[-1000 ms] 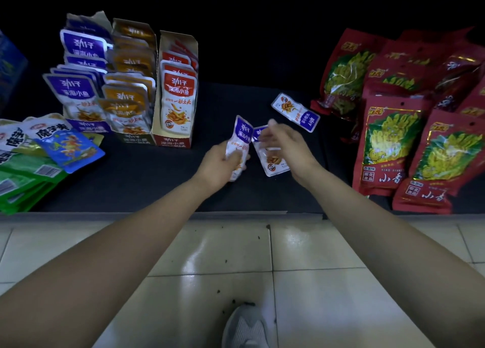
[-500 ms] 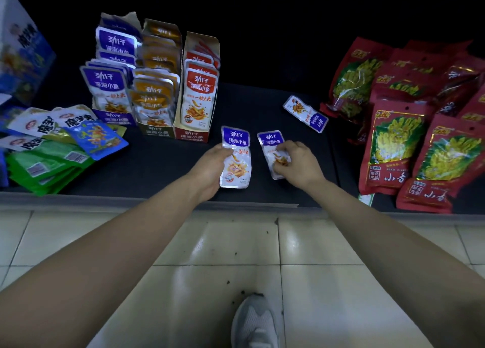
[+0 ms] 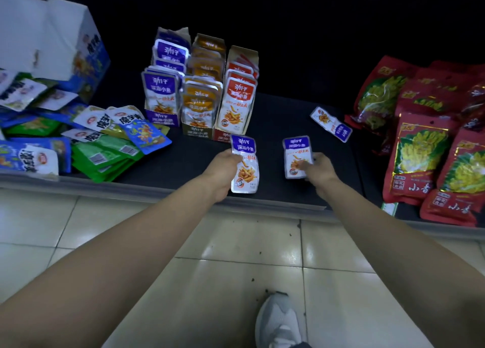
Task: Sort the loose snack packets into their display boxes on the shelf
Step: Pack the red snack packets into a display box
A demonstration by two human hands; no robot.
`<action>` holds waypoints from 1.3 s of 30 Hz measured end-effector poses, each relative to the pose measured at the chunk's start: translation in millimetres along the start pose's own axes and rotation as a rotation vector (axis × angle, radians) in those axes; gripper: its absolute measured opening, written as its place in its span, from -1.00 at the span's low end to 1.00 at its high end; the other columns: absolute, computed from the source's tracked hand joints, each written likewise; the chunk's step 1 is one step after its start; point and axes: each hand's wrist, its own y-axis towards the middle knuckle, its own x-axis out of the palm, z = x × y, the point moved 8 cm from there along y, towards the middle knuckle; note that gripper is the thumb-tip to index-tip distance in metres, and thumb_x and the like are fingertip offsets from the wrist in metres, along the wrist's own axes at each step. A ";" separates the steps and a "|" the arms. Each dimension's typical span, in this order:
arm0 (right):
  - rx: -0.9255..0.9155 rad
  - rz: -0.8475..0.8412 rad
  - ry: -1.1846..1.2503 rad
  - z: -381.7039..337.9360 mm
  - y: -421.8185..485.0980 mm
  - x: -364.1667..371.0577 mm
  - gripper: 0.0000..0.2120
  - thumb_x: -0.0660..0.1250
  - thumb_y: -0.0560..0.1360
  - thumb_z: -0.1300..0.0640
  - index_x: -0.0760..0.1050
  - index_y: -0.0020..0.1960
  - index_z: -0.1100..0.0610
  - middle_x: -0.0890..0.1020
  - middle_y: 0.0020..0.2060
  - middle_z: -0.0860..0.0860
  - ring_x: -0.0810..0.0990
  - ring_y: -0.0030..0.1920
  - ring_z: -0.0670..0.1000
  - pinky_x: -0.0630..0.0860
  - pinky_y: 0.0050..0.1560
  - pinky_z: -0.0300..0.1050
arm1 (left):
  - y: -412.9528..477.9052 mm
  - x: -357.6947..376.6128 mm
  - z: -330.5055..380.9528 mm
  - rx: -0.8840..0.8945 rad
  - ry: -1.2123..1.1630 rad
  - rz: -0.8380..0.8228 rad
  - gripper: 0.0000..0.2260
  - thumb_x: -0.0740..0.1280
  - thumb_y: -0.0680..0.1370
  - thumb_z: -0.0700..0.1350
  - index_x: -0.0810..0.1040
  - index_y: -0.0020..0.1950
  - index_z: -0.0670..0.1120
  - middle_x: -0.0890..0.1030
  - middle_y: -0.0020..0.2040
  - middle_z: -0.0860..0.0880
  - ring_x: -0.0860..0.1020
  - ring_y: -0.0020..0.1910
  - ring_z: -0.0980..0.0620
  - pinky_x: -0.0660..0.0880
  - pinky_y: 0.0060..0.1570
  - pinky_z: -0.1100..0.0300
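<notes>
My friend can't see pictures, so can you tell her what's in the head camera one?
The left hand holds a purple packet and the right hand holds a second packet at a dark shelf. Behind them stand three display boxes of purple, orange and red packets; a loose packet lies beside red bags.

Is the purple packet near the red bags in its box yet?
Out: the purple packet lies loose on the shelf, apart from the purple display box.

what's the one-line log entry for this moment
left hand holds purple packet | right hand pinches second purple packet | third packet loose on shelf
</notes>
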 end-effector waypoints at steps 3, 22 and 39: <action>-0.033 -0.103 0.329 -17.5 -15.8 6.0 -0.74 0.27 0.59 0.24 0.42 0.28 0.22 0.64 0.02 0.08 0.63 -0.11 -0.03 0.52 -0.18 -0.20 | 0.0 1.9 -1.0 -0.020 0.010 0.045 -0.87 0.13 0.67 -0.16 0.47 0.05 -0.07 0.60 -0.07 -0.09 0.59 -0.17 -0.02 0.53 -0.15 0.11; -0.271 -0.033 -0.817 -32.4 86.6 -40.7 -0.27 0.27 0.57 -0.10 -0.02 0.59 0.04 -0.03 0.58 0.07 -0.02 0.55 0.15 0.05 0.47 0.18 | 29.8 46.0 9.6 0.126 0.151 0.061 -0.78 0.36 0.57 -0.20 0.53 0.20 -0.18 0.65 0.05 -0.11 0.63 -0.07 0.00 0.58 -0.08 0.15; -0.351 0.145 -0.714 -21.9 28.1 -43.0 -0.23 0.38 0.37 -0.26 0.26 0.48 0.01 0.13 0.51 0.11 0.12 0.46 0.17 0.08 0.40 0.12 | 23.1 43.5 9.8 0.123 0.173 0.092 -0.84 0.35 0.57 -0.21 0.53 0.14 -0.13 0.63 -0.10 -0.02 0.61 -0.19 0.08 0.54 -0.25 0.21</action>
